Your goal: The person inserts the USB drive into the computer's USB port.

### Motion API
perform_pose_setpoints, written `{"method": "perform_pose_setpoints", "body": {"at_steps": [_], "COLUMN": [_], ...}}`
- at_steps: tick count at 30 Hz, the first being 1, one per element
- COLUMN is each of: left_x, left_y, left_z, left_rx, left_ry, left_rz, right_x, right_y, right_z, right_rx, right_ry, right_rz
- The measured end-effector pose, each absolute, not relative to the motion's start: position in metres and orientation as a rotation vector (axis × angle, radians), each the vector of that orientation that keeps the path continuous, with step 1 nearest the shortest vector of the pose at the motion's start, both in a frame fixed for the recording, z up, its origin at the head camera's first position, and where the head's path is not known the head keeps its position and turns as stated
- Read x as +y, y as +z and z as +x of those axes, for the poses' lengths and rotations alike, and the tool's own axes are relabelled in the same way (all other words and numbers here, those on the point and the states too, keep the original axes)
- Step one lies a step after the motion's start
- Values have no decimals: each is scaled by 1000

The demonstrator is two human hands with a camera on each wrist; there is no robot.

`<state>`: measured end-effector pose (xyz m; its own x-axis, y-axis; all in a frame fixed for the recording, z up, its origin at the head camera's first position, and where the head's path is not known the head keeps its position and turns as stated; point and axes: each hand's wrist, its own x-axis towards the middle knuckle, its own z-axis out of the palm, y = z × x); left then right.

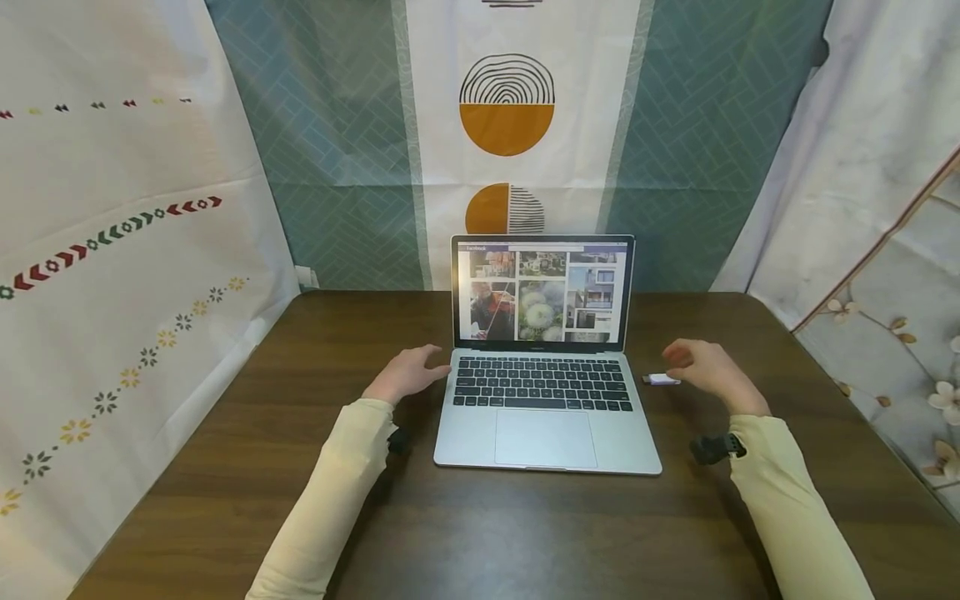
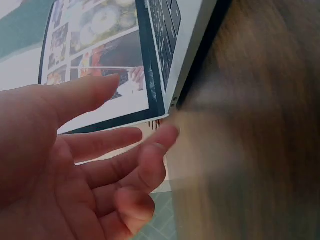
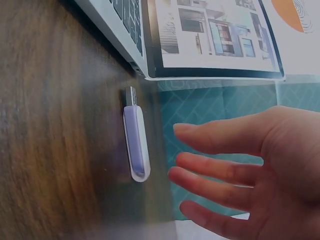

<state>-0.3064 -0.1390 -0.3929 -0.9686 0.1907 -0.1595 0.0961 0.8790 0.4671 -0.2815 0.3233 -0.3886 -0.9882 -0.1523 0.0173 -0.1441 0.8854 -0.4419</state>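
An opened silver laptop (image 1: 551, 437) with a lit screen of photos stands on the brown table. Just off its left edge is my left hand (image 1: 408, 373), fingers loosely bent and holding nothing; in the left wrist view the palm faces the laptop's side. To the laptop's right lies a USB flash drive (image 1: 663, 379), white and pale purple, its metal plug pointing toward the laptop. My right hand (image 1: 705, 367) hovers beside the drive's far end. In the right wrist view, a gap shows between the drive (image 3: 136, 142) and the relaxed fingers (image 3: 215, 187).
The wooden table (image 1: 525, 533) reaches to a green and white patterned curtain (image 1: 337, 208) at the back. White printed cloths hang at the left (image 1: 150, 250) and right sides. Small ports show on the laptop's left side near the hinge.
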Motion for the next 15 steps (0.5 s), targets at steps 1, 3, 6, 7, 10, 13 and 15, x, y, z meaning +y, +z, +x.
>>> {"method": "perform_pose_setpoints", "body": {"at_steps": [1,3,6,7,10,13,15], "left_x": [-140,-141,-142,-142,-142,-143,-145], "left_y": [-394,-395,-399,-400,-405,-410,-413], "left_z": [-307,-307,-308,-308,-310,-312,-312], "left_rx": [2829,2792,2717,2697,2653,2643,2642], "left_ry": [714,753,808,819,830,834,841], "left_rz": [209,199,192,205,247,271,268], "right_x": [324,326,330,331,335,338,339], "right_y": [-390,-391,-393,-394,-397,-401,-405], "right_z": [-281,-281,-281,-281,-281,-284,-286], "right_rx": [3033,3037,3030,3030,3031,3022,3011], "right_ry": [-712,-711,-711,-706,-704,-718,-730], "right_rz": [-240,-249,-274,-279,-285,-293,-304]}}
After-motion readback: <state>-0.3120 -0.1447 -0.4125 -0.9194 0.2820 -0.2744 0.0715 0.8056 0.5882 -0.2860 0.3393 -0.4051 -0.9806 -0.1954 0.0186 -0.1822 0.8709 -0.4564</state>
